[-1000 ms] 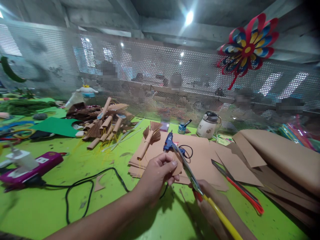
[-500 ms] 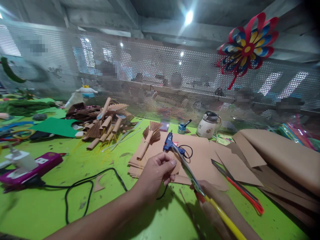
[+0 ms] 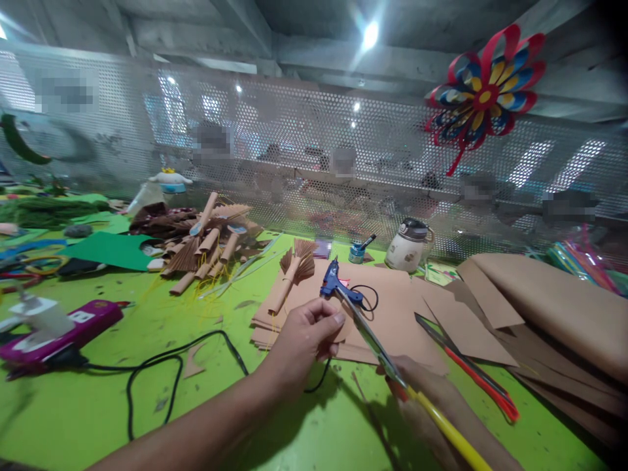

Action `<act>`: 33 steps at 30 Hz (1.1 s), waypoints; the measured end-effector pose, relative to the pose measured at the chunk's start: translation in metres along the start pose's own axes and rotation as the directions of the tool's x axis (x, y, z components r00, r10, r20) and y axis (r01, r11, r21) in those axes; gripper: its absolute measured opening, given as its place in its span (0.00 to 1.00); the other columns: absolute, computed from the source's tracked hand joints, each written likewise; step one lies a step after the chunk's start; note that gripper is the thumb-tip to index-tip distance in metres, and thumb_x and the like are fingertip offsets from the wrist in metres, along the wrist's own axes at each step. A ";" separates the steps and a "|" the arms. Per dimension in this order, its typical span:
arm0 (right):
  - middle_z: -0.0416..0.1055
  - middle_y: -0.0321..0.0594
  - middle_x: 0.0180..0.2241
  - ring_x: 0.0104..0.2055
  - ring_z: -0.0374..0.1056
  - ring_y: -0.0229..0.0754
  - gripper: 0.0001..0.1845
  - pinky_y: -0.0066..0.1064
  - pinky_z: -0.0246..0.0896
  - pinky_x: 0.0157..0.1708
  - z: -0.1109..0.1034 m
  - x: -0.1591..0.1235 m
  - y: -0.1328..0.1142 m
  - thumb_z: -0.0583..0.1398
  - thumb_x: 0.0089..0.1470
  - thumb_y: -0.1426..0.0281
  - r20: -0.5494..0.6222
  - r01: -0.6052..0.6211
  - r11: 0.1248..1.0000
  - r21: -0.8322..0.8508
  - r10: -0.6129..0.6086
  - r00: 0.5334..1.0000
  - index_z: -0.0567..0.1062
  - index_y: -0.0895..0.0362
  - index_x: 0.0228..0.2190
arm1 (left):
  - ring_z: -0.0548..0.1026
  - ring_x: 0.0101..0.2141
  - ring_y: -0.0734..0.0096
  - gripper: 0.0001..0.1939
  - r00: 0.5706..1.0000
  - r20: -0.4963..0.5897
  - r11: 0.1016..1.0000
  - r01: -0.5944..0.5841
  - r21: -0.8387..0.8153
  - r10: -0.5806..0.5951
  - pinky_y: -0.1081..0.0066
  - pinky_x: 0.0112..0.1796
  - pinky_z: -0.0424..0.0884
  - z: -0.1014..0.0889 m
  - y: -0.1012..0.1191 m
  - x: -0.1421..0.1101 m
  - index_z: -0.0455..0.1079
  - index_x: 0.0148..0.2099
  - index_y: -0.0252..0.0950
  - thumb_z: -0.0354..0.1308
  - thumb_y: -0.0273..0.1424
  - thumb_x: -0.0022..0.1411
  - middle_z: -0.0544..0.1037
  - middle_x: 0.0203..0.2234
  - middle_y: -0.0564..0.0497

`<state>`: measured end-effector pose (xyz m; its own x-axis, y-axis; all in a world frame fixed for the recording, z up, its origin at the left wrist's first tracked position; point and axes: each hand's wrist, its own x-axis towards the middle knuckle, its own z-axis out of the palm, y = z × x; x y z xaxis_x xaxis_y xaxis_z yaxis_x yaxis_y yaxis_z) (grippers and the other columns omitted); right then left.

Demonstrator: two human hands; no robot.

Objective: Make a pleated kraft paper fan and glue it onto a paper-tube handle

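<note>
My left hand (image 3: 307, 337) is closed in a pinch, thumb against fingers. Between them shows the edge of a small brown paper piece (image 3: 347, 329), mostly hidden and close in colour to the sheets behind. My right hand (image 3: 415, 392) is wrapped around scissors (image 3: 366, 330) with a yellow handle; their long blades point up and left, beside the paper piece. Behind the blade tips, a blue glue gun (image 3: 333, 280) rests on stacked brown paper sheets (image 3: 392, 291). To its left lies a rolled-paper craft with a pleated fan (image 3: 285, 284).
A red-and-black cutter (image 3: 478, 379) lies to the right near large brown paper (image 3: 549, 288). At the back stand a jug (image 3: 406, 245) and a small blue jar (image 3: 356, 252). Paper rolls (image 3: 209, 242) are heaped left, behind a purple power strip (image 3: 81, 330) and black cable (image 3: 191, 347).
My right hand and the scissors have shifted slightly down and to the right. My left hand stays almost in place.
</note>
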<state>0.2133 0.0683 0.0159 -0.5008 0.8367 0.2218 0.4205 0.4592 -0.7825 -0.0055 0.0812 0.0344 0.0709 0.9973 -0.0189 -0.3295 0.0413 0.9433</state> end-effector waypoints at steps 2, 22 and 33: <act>0.64 0.37 0.22 0.25 0.61 0.40 0.27 0.26 0.59 0.24 0.001 0.000 0.001 0.52 0.53 0.48 0.005 0.007 1.000 0.007 -0.007 1.000 0.73 0.57 0.39 | 0.59 0.17 0.83 0.12 1.000 0.001 1.000 -0.005 -0.006 0.005 0.79 0.20 0.55 0.000 -0.001 0.000 0.62 0.27 0.35 0.60 0.35 0.55 0.60 0.16 0.60; 0.60 0.37 0.23 0.25 0.56 0.38 0.27 0.26 0.54 0.23 -0.005 0.001 0.002 0.50 0.53 0.46 0.056 0.015 1.000 -0.010 -0.014 0.998 0.72 0.57 0.34 | 0.56 0.18 0.82 0.12 1.000 0.003 1.000 -0.014 -0.010 0.015 0.78 0.21 0.54 -0.001 0.005 0.000 0.62 0.26 0.34 0.60 0.33 0.55 0.59 0.16 0.60; 0.62 0.37 0.23 0.26 0.58 0.40 0.28 0.27 0.56 0.24 -0.004 0.001 -0.005 0.51 0.53 0.46 0.035 0.006 1.000 -0.008 -0.005 0.999 0.73 0.57 0.35 | 0.61 0.17 0.82 0.12 1.000 -0.018 1.000 0.022 0.003 -0.022 0.78 0.20 0.52 -0.001 0.006 0.000 0.61 0.27 0.34 0.60 0.34 0.55 0.63 0.16 0.59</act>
<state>0.2142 0.0680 0.0225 -0.5289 0.8234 0.2058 0.4236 0.4663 -0.7766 -0.0079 0.0816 0.0395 0.0616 0.9971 -0.0458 -0.3248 0.0634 0.9437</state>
